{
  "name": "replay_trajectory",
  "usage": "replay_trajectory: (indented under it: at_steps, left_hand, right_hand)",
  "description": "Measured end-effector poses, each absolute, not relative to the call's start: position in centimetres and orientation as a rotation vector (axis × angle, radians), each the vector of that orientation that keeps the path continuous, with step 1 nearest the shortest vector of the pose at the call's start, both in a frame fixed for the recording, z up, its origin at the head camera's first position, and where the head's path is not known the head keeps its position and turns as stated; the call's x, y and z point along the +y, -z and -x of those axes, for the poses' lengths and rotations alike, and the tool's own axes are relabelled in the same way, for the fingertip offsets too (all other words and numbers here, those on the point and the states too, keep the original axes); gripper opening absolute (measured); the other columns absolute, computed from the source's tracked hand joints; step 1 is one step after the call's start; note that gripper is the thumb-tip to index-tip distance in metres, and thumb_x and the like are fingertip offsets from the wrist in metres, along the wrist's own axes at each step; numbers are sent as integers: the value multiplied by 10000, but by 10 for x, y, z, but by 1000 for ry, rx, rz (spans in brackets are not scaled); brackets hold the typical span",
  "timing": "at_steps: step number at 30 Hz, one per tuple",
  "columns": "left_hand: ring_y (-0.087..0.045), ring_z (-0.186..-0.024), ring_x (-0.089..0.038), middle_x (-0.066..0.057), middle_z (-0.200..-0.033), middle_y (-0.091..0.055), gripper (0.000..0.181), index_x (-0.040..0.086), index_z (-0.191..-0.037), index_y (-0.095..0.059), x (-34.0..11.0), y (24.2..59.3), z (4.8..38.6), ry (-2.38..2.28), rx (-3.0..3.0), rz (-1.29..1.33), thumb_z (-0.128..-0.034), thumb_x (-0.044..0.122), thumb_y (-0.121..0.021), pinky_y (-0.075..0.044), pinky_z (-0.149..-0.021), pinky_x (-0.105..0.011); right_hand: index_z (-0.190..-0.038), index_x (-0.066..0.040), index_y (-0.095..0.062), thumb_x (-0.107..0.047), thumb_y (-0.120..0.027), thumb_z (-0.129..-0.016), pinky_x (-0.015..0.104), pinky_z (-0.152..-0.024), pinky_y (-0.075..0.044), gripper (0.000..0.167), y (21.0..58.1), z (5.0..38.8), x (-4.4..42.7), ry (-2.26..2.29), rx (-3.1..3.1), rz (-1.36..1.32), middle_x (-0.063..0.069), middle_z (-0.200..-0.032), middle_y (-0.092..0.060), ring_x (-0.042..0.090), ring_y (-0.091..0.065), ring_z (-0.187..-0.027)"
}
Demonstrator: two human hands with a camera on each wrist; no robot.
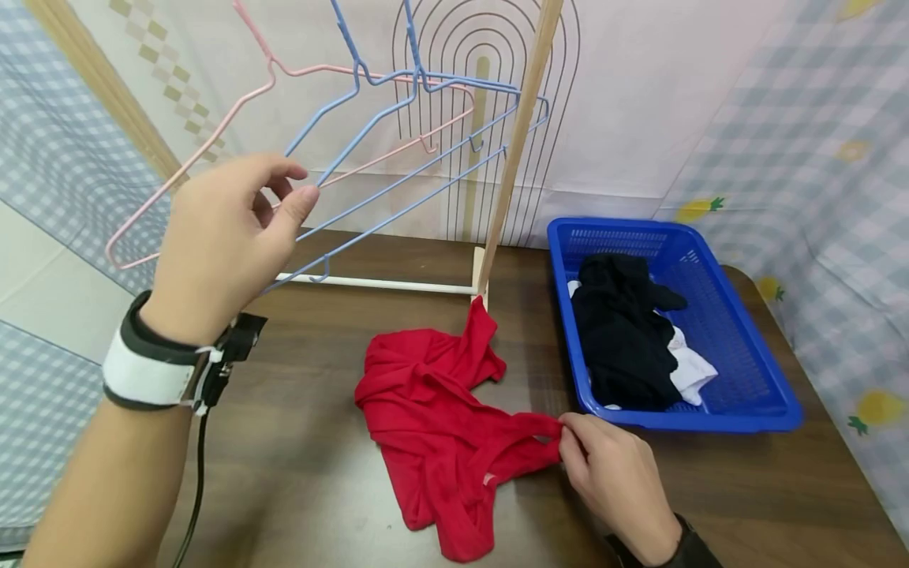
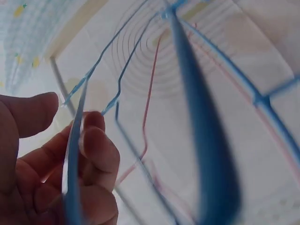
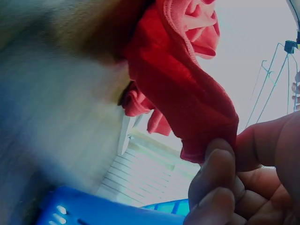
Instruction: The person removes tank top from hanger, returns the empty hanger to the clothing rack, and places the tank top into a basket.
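In the head view, my left hand [image 1: 220, 229] is raised at the left, beside two blue hangers [image 1: 344, 31] and a pink hanger [image 1: 253, 31]. Its fingers bend loosely, with the thumb apart from them. The left wrist view has a blue hanger wire [image 2: 72, 168] crossing in front of the fingers, none of them closed round it. A crumpled red garment [image 1: 433, 410] lies spread on the table. At its right end, my right hand [image 1: 618, 473] pinches a narrow part between thumb and fingers, and the right wrist view shows this pinched edge close up.
A blue plastic basket [image 1: 753, 355] stands at the right, holding black clothing [image 1: 625, 339] and a white cloth [image 1: 689, 367]. Behind the garment rises a rack with a wooden post [image 1: 521, 142] and a white bottom bar [image 1: 383, 282]. A cable [image 1: 199, 473] hangs from the left wrist.
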State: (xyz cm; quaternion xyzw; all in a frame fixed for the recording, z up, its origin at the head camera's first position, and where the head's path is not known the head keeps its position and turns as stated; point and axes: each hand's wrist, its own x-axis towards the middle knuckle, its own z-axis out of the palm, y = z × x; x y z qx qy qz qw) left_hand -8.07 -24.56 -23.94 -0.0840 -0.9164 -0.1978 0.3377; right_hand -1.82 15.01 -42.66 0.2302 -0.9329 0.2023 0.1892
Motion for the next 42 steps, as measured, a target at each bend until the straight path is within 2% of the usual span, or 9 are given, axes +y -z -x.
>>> replay_trajectory:
  at_steps: [6, 11, 18, 21, 26, 31, 35, 38, 42]
  left_hand:
    - [-574, -760, -290, -165, -958, -723, 305, 29, -1163, -744, -242, 247, 49, 467, -2198, 205, -1011, 275, -648, -349, -709, -304]
    - [-527, -643, -238, -144, -852, -726, 265, 18, -1090, -769, -231, 270, 19, 534, -1984, 323, -980, 246, -691, -360, -657, -218]
    - [-604, -596, -126, -28, -780, -716, 304, 32, -1034, -754, -203, 323, 2, 497, -2084, 782, -1058, 281, -581, -495, -494, -256]
    - [-618, -669, -106, 6, -845, -710, 249, 91, -1093, -752, -198, 356, 5, 453, -2287, 838, -1018, 303, -646, -499, -515, -215]
    - [-652, -820, -150, 2, -989, -711, 372, 157, -1128, -752, -195, 403, 16, 297, -2566, 702, -846, 385, -835, -545, -571, -253]
    - [-642, -1104, -274, -83, -1251, -670, 592, 195, -1264, -715, -192, 424, 22, 207, -2762, 597, -783, 507, -860, -601, -823, -410]
    - [-587, -1257, -341, -127, -1402, -611, 716, 209, -1354, -663, -188, 431, 26, 188, -2854, 573, -757, 549, -863, -568, -929, -484]
    - [-582, -1276, -344, -136, -1429, -600, 759, 208, -1377, -645, -186, 436, 29, 186, -2892, 566, -745, 567, -862, -565, -952, -494]
    - [-587, -1279, -340, -140, -1441, -600, 799, 210, -1396, -632, -184, 441, 30, 182, -2923, 555, -731, 589, -861, -565, -965, -505]
  right_hand:
    - [-938, -111, -789, -14, -755, -829, 213, -549, -508, 150, 416, 20, 138, -635, -2661, -642, -34, -782, -731, -20, -543, -604]
    - [-962, -122, -788, -16, -733, -871, 162, -531, -451, 150, 406, 22, 123, -763, -2677, -660, -53, -771, -710, -59, -465, -580]
    - [-995, -141, -776, -53, -683, -923, 171, -489, -386, 147, 399, 38, 104, -855, -2741, -718, -126, -633, -549, -45, -397, -521]
    - [-1011, -153, -773, -81, -663, -946, 190, -466, -370, 147, 399, 47, 95, -906, -2803, -719, -126, -591, -508, -28, -389, -489]
    - [-1117, -114, -774, -93, -678, -948, 191, -493, -413, 195, 403, 59, 79, -1037, -2881, -761, -77, -729, -678, -34, -466, -532]
    - [-1367, -54, -659, -238, -763, -931, 207, -507, -429, 484, 411, 61, 67, -950, -3076, -870, -37, -706, -639, 14, -526, -572]
    - [-1481, -34, -551, -378, -824, -878, 329, -714, -599, 746, 417, 58, 61, -804, -3170, -930, 84, -1101, -757, 191, -727, -894]
    - [-1524, -40, -499, -447, -841, -847, 497, -947, -602, 861, 421, 56, 57, -758, -3204, -951, 151, -1473, -622, 328, -676, -1261]
    - [-1554, -45, -455, -507, -851, -813, 567, -950, -590, 959, 425, 56, 53, -657, -3226, -1013, 166, -1584, -506, 375, -598, -1368]
